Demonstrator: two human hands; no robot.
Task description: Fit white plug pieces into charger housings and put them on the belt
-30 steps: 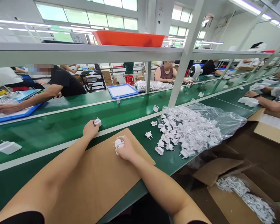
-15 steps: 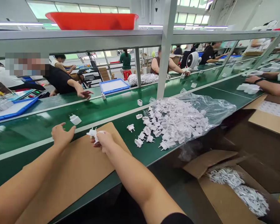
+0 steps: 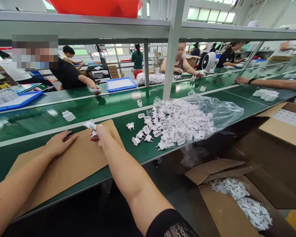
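Note:
My right hand (image 3: 100, 135) is closed around white two-pin plug heads (image 3: 89, 124), their pins pointing away from me above the cardboard sheet (image 3: 71, 168). How many it holds is partly hidden by the fingers. My left hand (image 3: 60, 144) lies on the sheet's far edge, fingers stretched out and nothing in them. Beyond it, a white charger (image 3: 68, 115) with pins lies on the green conveyor belt (image 3: 108, 110). To the right of my right hand, several loose plug heads (image 3: 130, 126) lie beside a big pile of plug heads (image 3: 185, 123) on a clear plastic bag (image 3: 227, 107).
A metal post (image 3: 172, 59) and shelf (image 3: 88, 31) with a red tray (image 3: 96, 7) stand over the line. Below right is an open carton (image 3: 227, 207) of bagged white parts. Across the belt, a co-worker's hand (image 3: 96, 90) reaches in; another co-worker's hand (image 3: 242, 80) is at right.
My left hand has drawn back from beside the charger onto the cardboard. My right hand keeps hold of the plug heads. The right-hand co-worker's arm now stretches over the belt. The view has tilted.

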